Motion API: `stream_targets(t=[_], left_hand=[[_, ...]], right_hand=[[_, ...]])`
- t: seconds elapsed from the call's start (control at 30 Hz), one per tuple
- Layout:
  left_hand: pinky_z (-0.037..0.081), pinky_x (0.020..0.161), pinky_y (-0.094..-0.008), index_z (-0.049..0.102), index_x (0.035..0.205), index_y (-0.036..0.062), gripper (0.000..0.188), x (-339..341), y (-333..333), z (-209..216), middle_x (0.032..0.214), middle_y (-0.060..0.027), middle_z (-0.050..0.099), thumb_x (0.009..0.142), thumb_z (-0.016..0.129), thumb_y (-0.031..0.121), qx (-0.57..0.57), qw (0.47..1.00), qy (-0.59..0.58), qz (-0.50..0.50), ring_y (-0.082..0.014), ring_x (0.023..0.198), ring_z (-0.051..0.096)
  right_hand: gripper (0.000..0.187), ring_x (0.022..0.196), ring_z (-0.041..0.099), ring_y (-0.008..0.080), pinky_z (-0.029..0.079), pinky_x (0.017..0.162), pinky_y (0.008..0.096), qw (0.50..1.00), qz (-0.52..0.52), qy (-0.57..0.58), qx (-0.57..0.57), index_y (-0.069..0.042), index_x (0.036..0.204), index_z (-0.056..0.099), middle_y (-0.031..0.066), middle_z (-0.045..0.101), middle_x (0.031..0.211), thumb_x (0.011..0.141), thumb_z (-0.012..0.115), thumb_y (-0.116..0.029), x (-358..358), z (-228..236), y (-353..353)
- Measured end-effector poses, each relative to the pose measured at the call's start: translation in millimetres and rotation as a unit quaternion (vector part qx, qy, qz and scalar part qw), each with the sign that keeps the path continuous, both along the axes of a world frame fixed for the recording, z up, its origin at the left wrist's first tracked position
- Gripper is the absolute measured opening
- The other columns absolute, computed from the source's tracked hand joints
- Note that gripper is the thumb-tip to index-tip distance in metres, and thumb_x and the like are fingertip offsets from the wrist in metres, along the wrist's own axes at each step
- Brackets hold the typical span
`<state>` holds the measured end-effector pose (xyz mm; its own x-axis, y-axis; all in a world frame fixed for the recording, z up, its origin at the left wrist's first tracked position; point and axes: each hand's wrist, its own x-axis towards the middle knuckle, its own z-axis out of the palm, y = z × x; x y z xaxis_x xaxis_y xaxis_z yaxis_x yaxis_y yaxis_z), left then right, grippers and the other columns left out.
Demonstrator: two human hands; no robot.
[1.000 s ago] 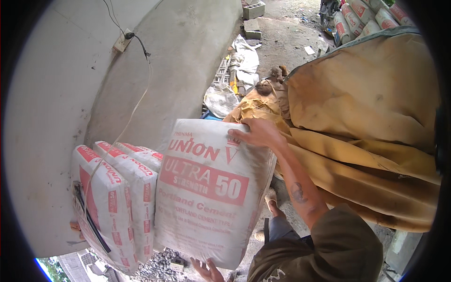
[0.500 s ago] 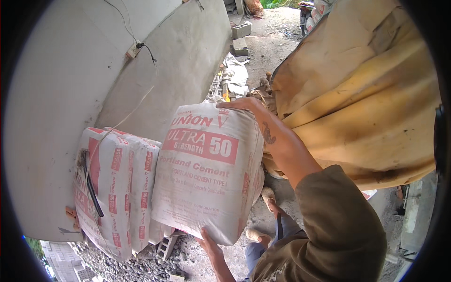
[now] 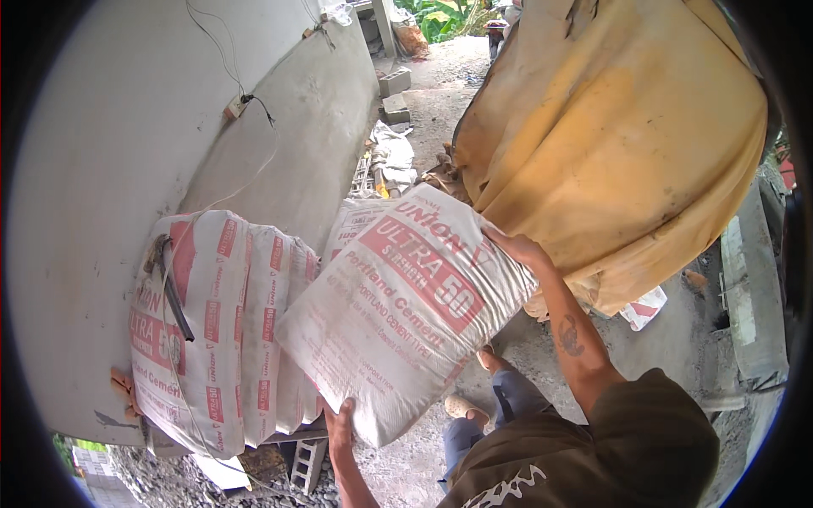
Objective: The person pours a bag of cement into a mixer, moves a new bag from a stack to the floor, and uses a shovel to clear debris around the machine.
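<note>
A full white cement bag (image 3: pixel 381 339) with red printing is held tilted in front of me, its upper end leaning right. My right hand (image 3: pixel 518 247) grips its upper right corner, the fingertips partly out of sight behind the edge. At the lower left corner, my left hand (image 3: pixel 340 427) holds it with the thumb on the front face; its other fingers are hidden beneath. Left of this bag, several similar cement bags (image 3: pixel 199 339) stand on edge against the wall. Another bag (image 3: pixel 351 222) shows partly behind the held one.
A large tan tarp (image 3: pixel 610 169) drapes over something on the right. Hollow blocks (image 3: pixel 395 80) lie along the far path, and one hollow block (image 3: pixel 307 464) sits under the stacked bags. A dark rod (image 3: pixel 174 292) and a thin cable hang over the leftmost bag. Gravel (image 3: pixel 161 474) covers the lower left.
The held cement bag has turned clockwise and its upper end has swung right. My right hand moved right and lower; my left hand shifted slightly left. More of the bag behind shows.
</note>
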<state>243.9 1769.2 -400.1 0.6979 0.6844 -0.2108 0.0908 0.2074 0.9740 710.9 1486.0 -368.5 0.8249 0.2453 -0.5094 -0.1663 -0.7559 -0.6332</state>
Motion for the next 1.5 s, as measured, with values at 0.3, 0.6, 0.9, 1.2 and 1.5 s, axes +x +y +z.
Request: stream_targets(t=[0.3, 0.6, 0.9, 1.2, 1.5], left_hand=[[0.029, 0.112, -0.0476, 0.011, 0.153, 0.0090, 0.127, -17.9, 51.9, -26.7, 0.150, -0.0143, 0.031, 0.059, 0.084, 0.053, -0.056, 0.985, 0.093, -0.133, -0.0336, 0.136, 0.034], [0.028, 0.112, -0.0503, 0.016, 0.154, 0.0107, 0.105, 0.5, -2.8, -2.9, 0.152, -0.0161, 0.029, 0.077, 0.072, 0.055, 0.025, 0.984, 0.163, -0.060, -0.0350, 0.135, 0.035], [0.028, 0.113, -0.0501, 0.017, 0.153, 0.0108, 0.099, 32.9, -24.5, 26.6, 0.152, -0.0162, 0.028, 0.081, 0.067, 0.056, 0.073, 0.981, 0.168, -0.060, -0.0352, 0.135, 0.035], [0.028, 0.113, -0.0500, 0.018, 0.153, 0.0109, 0.094, 59.3, -105.3, 67.5, 0.153, -0.0162, 0.027, 0.085, 0.062, 0.057, 0.167, 0.972, 0.157, -0.056, -0.0354, 0.136, 0.034], [0.028, 0.113, -0.0498, 0.019, 0.153, 0.0109, 0.089, 120.5, -305.1, 39.9, 0.154, -0.0162, 0.026, 0.088, 0.057, 0.058, 0.196, 0.943, 0.170, -0.207, -0.0355, 0.136, 0.034]], right_hand=[[0.105, 0.116, 0.059, 0.0395, 0.046, 0.096, 0.0406, 0.992, -0.106, 0.068, -0.019, 0.006, 0.120, 0.061, 0.0304, 0.062, 0.117, 0.073, 0.042, -0.086, -87.6, -28.7, -94.6], [0.108, 0.108, 0.065, 0.0335, 0.050, 0.087, 0.0393, 0.993, -0.098, 0.060, 0.017, -0.001, 0.106, 0.071, 0.0166, 0.070, 0.109, 0.062, 0.042, -0.096, -92.8, -42.4, -101.1], [0.107, 0.089, 0.069, 0.0369, 0.052, 0.076, 0.0410, 0.988, -0.139, -0.020, 0.057, 0.003, 0.088, 0.073, 0.0196, 0.071, 0.087, 0.065, 0.039, -0.096, -113.2, -67.5, -113.0], [0.101, 0.082, 0.069, 0.0345, 0.053, 0.068, 0.0408, 0.971, -0.188, -0.014, 0.144, 0.005, 0.081, 0.071, 0.0207, 0.069, 0.080, 0.064, 0.048, -0.092, -137.2, -122.9, -164.7], [0.102, 0.109, 0.063, 0.0361, 0.049, 0.088, 0.0407, 0.890, -0.365, 0.225, 0.152, 0.004, 0.106, 0.070, 0.0235, 0.066, 0.114, 0.071, 0.045, -0.088, -303.1, -385.4, -331.9]])
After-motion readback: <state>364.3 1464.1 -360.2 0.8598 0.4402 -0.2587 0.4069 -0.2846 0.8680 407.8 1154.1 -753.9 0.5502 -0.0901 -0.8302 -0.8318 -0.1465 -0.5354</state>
